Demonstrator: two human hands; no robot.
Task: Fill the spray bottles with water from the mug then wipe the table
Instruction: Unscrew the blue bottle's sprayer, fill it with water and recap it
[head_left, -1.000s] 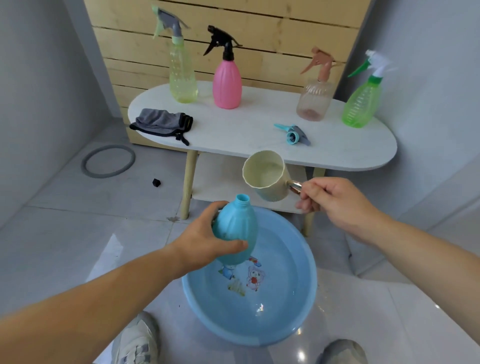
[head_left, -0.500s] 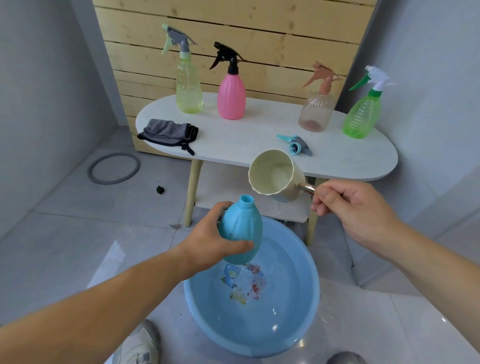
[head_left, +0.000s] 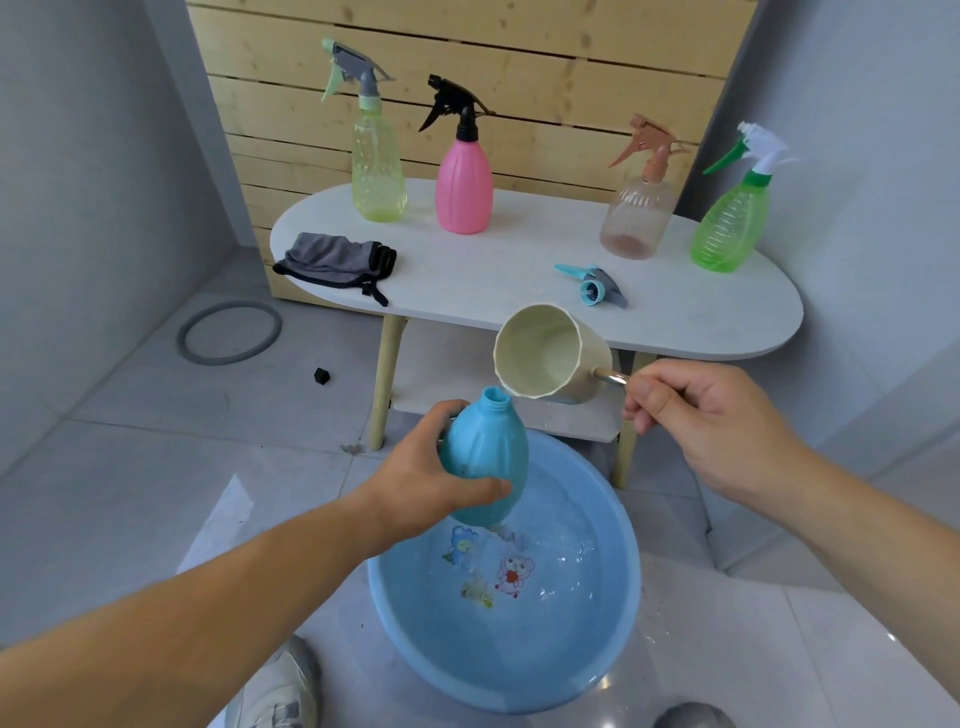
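Note:
My left hand (head_left: 415, 488) grips an uncapped blue bottle (head_left: 485, 457) upright over a blue basin (head_left: 519, 670) of water on the floor. My right hand (head_left: 696, 415) holds the metal handle of a cream mug (head_left: 550, 358), tipped on its side with its rim right above the bottle's open neck. The bottle's blue spray head (head_left: 592, 286) lies on the white oval table (head_left: 467, 280). A yellow-green bottle (head_left: 378, 171), a pink bottle (head_left: 464, 182), a brown clear bottle (head_left: 638, 208) and a green bottle (head_left: 730, 223) stand on the table. A grey cloth (head_left: 335, 260) lies at its left end.
A wooden slat panel (head_left: 519, 62) stands behind the table, with grey walls on both sides. A grey ring (head_left: 179, 340) and a small black cap (head_left: 322, 375) lie on the tiled floor at the left. My shoes (head_left: 275, 696) show at the bottom edge.
The mug has tipped further, its rim now right above the bottle's neck. The basin water ripples. The view has shifted slightly.

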